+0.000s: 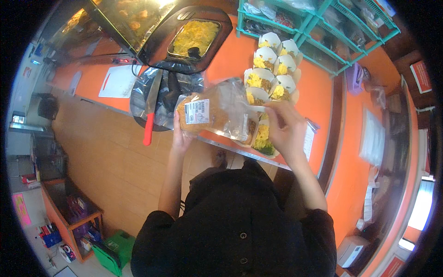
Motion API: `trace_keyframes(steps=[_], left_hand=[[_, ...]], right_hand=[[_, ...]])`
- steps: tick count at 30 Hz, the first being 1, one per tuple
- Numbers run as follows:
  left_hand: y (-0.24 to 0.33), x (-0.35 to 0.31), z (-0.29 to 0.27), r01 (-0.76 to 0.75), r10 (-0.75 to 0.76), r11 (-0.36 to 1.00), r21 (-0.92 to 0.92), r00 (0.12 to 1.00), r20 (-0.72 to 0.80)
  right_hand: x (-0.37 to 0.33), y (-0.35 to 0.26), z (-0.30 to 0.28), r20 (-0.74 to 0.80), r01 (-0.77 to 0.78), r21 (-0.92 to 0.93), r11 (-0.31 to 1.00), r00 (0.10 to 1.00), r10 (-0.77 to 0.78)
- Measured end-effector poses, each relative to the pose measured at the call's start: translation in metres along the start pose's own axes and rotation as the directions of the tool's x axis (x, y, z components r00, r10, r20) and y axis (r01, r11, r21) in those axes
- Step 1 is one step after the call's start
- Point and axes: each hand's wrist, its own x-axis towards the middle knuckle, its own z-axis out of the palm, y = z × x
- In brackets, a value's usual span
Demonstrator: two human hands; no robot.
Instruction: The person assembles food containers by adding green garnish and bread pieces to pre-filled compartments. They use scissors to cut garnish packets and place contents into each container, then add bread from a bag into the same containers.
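Hands: left (180,136) grips a clear crumb bag (214,113); right (286,129) pinches a white spoon (255,109) inside.

The clear bag (217,113) hides the left hand's (181,136) fingertips.

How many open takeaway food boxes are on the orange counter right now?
About 8 boxes: six in two rows below the teal rack, two more near the right hand, partly hidden by the bag; others may be covered.
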Motion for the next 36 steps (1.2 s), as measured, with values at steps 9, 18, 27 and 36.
trace_keyframes(steps=[9, 18, 27, 36], left_hand=[[0.01, -0.012, 0.028, 0.13, -0.129, 0.965, 0.229, 0.991, -0.02], [-0.003, -0.003, 0.052, 0.103, -0.094, 0.956, 0.276, 0.995, -0.046], [-0.035, 0.01, 0.032, 0.051, -0.037, 0.996, 0.079, 0.986, -0.165], [-0.047, 0.007, 0.029, 0.002, -0.004, 1.0, -0.01, 0.96, -0.279]], right_hand=[[0.036, 0.046, 0.039, 0.143, 0.294, 0.12, 0.948, 0.94, -0.31], [0.03, 0.086, 0.052, 0.411, -0.257, 0.204, 0.945, 0.898, 0.155], [0.05, 0.116, 0.029, 0.432, -0.47, 0.312, 0.825, 0.844, 0.318], [0.057, 0.133, 0.026, 0.442, -0.497, 0.301, 0.814, 0.829, 0.343]])
